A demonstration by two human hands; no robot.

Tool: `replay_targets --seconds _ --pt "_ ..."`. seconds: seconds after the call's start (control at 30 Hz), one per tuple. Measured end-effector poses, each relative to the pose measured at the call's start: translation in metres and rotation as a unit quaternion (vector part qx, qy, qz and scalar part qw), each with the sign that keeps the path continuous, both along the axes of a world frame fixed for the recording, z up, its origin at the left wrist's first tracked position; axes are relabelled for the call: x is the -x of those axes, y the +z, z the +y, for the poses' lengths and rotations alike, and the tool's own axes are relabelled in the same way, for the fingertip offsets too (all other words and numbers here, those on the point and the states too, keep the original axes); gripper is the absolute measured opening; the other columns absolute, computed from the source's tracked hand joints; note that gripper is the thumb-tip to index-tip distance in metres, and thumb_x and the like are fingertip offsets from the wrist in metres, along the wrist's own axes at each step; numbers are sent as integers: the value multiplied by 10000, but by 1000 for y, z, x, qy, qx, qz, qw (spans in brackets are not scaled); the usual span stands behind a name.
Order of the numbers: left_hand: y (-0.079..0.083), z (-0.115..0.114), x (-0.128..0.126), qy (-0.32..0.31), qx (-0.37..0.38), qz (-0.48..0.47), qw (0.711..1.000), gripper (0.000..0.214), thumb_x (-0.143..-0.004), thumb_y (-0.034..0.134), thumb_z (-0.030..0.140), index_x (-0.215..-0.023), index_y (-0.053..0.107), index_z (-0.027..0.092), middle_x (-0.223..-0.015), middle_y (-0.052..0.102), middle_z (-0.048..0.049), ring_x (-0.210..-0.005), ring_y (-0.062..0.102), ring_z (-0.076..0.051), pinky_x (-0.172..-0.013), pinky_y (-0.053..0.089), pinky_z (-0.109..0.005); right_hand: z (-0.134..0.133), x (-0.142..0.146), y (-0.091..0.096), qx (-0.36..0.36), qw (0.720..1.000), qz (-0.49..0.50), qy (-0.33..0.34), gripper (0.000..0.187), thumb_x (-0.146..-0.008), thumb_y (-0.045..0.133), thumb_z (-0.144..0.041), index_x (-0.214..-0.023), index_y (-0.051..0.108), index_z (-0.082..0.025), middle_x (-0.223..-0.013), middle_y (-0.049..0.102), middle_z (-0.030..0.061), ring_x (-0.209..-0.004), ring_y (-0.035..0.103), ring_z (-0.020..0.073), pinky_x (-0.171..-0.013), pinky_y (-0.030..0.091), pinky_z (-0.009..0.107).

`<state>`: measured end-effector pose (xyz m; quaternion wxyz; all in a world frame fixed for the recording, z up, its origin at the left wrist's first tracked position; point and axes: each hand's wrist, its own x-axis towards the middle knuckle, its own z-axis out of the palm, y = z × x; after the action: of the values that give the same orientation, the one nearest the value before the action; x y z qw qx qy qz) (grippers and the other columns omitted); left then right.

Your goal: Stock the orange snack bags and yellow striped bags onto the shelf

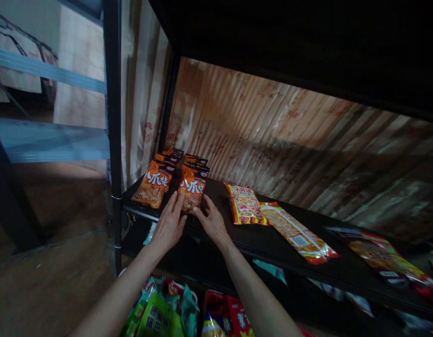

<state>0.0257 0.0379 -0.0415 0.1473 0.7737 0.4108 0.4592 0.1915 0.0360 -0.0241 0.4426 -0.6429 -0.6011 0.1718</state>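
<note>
An orange snack bag with a black top stands at the front of the right-hand row on the dark shelf. My left hand is at its lower left side, fingers stretched along the edge and thumb low near the bottom. On the other side, my right hand has its thumb over the lower front and its fingers along the right edge. The bag is held between both hands. Beside it, another orange snack bag leans back at the front of the left row. Several matching bags behind are partly hidden.
Further right on the shelf lie a yellow-red noodle snack bag, a long snack pack and a dark pack. Below are green bags and a red container. A black post bounds the shelf's left end.
</note>
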Motion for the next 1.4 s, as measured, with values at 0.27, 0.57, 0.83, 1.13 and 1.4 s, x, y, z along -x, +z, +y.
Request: replay_targets --seconds 0.27,0.57,0.83,1.13,1.4 --pt "-1 0 3 -4 -2 -17 1000 683 -849 471 132 -1459 174 211 -1524 225 -162 -1392 253 -244 -1092 327 -449 -1 3 4 -2 1000 -17 4 724 -741 599 -549 -1341 443 -175 -1375 490 135 -1248 485 295 -1042 400 476" --pt "3 3 15 0 0 -30 1000 667 -855 508 176 -1451 211 217 -1486 320 -159 -1368 310 -240 -1090 332 -450 -2 2 4 -12 1000 -8 11 720 -724 626 -534 -1321 459 -167 -1339 527 142 -1232 501 284 -1036 397 483" --pt "0 0 9 2 -2 -35 999 628 -843 499 127 -1429 284 197 -1418 430 -155 -1315 406 -239 -1059 384 -449 -6 8 8 -36 995 -81 -34 548 -717 646 -504 -1152 601 -173 -1177 604 138 -1126 535 299 -972 434 486" --pt "7 7 9 -17 -24 -18 999 712 -815 496 79 -1456 220 220 -1443 413 -119 -1340 367 -218 -1091 345 -451 2 4 6 -94 993 -66 -29 368 -738 635 -446 -1020 624 -210 -1088 604 102 -1071 535 269 -932 463 463" --pt "7 10 3 15 -13 27 999 623 -838 473 111 -1427 294 207 -1504 299 -130 -1366 318 -225 -1090 341 -415 5 8 7 -39 999 6 -20 443 -735 622 -447 -1081 577 -173 -1104 587 128 -1000 595 250 -815 538 395"
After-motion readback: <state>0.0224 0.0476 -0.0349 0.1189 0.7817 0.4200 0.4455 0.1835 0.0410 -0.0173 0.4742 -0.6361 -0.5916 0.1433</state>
